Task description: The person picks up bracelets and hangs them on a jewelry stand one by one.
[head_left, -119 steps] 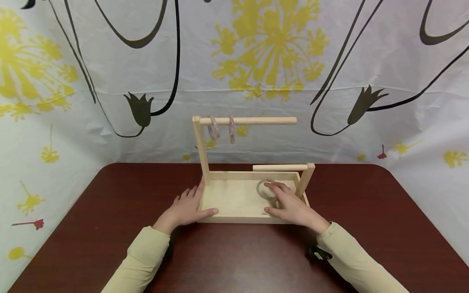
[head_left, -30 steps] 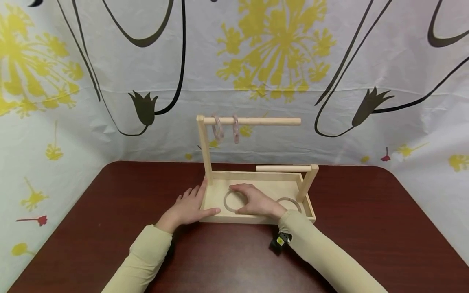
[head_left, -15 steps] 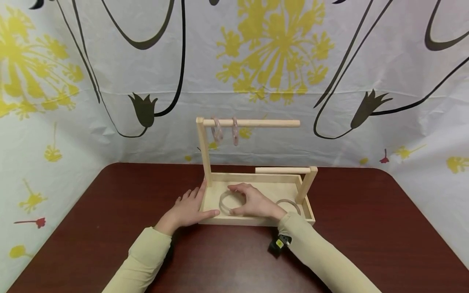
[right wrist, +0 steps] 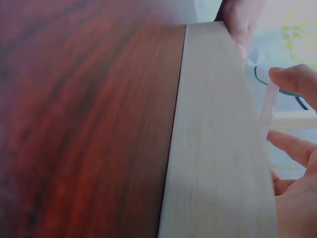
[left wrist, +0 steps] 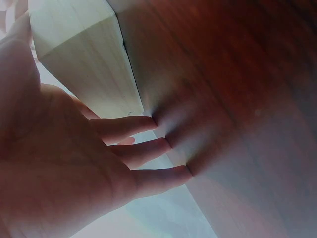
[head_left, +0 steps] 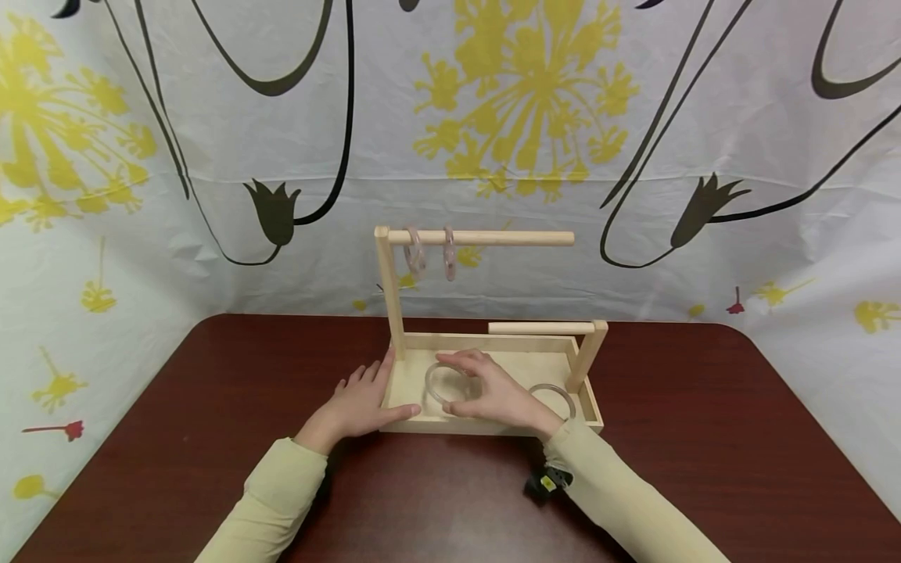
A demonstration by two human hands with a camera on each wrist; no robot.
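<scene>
My right hand pinches a pale translucent bangle between thumb and fingers, over the left half of a light wooden tray stand. In the right wrist view this bangle shows edge-on, above the tray's front wall. A second bangle lies at the tray's right end, partly hidden by the right wrist. Two pinkish bangles, a left one and a right one, hang on the upper bar. My left hand rests at the tray's left end, fingers extended onto the table, thumb over the front rim.
A tall post carries the upper bar at the tray's left. A shorter post at the right bears a lower bar pointing left. The stand sits on a dark red-brown table, before a patterned cloth.
My right hand has moved from the tray's right end to its left half, where it now holds a bangle; in the last second it shifted slightly right. My left hand has stayed in place.
</scene>
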